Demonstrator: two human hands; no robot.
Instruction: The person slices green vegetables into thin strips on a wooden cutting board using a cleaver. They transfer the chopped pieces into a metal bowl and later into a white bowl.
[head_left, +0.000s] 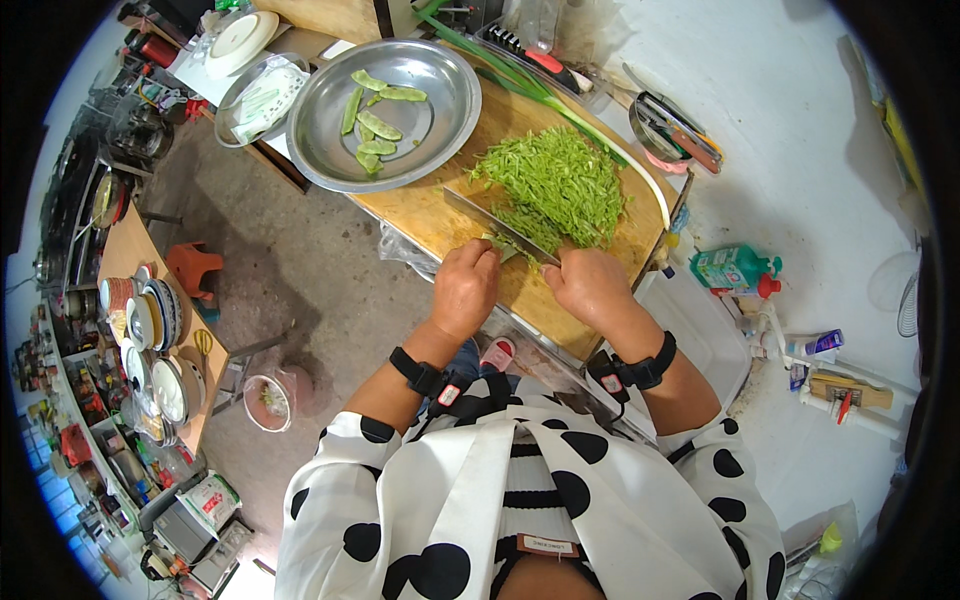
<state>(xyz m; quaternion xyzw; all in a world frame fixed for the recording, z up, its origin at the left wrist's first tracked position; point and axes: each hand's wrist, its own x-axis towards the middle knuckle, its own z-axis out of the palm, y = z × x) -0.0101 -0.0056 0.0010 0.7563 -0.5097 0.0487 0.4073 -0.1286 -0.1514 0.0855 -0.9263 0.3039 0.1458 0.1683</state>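
My right hand (592, 286) grips the handle of a kitchen knife (491, 221), whose blade slants up and left across the wooden cutting board (435, 217). Left of the blade, my left hand (466, 286) pinches a flat green bean pod (501, 246), its fingers curled close to the edge. Shredded green beans (559, 184) form a large heap on the far side of the knife. Several whole flat pods (379, 126) lie in a wide stainless steel basin (457, 127) at the board's far left corner.
A long green onion (600, 139) lies along the board's right edge. Beyond it a metal container (652, 124) holds knives and other utensils. A green pump bottle (727, 266) is at the right. Stacked bowls (169, 382) stand on a side table at left, near a lined bin (274, 401).
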